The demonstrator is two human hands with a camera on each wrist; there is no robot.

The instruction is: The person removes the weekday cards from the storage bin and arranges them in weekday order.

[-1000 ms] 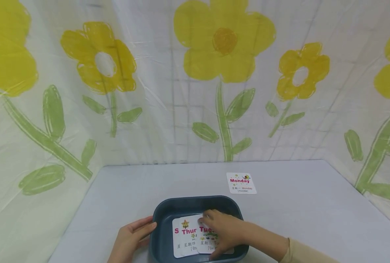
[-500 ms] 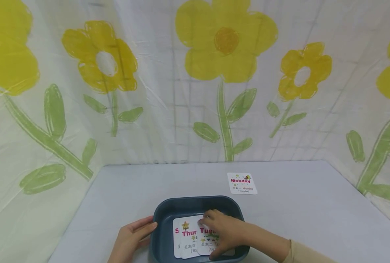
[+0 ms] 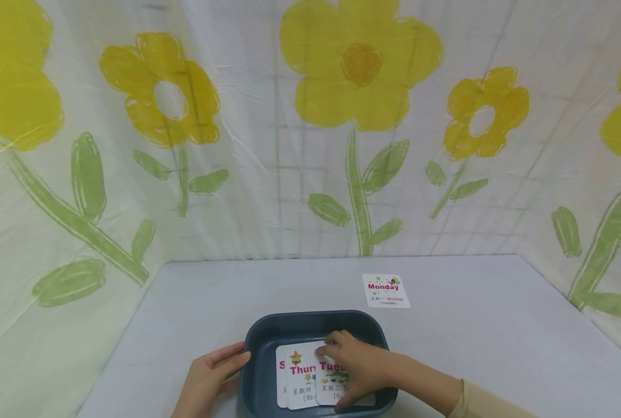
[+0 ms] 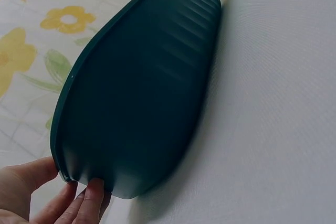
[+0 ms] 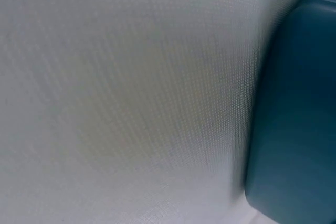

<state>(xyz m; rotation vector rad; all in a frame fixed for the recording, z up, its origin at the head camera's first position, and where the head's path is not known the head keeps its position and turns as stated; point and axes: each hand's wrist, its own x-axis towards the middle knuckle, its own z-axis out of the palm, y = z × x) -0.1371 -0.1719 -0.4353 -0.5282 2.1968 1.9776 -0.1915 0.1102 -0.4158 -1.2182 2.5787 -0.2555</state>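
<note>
A dark blue-green plastic basin (image 3: pixel 260 342) stands at the table's near side. My left hand (image 3: pixel 213 371) holds its left end, thumb at the rim and fingers against the outer wall, as the left wrist view also shows on the hand (image 4: pixel 21 195). Inside lie overlapping white weekday cards: one starting with S (image 3: pixel 281 380), the Thursday card (image 3: pixel 301 386) over it, and the Tuesday card (image 3: pixel 330 386) on top. My right hand (image 3: pixel 362 366) spans the Tuesday card, fingers at its upper edge and thumb at its lower edge, hiding its right part.
Beyond the basin, a Monday card (image 3: pixel 386 291) lies face up on the pale table (image 3: pixel 477 325). A white curtain (image 3: pixel 247 145) with yellow flowers hangs behind the table and at both sides. The right wrist view shows only tabletop and the basin's outer wall (image 5: pixel 299 124).
The Tuesday card has shifted very slightly to the right, baring a little more of the Thursday card. Both hands stay nearly still.
</note>
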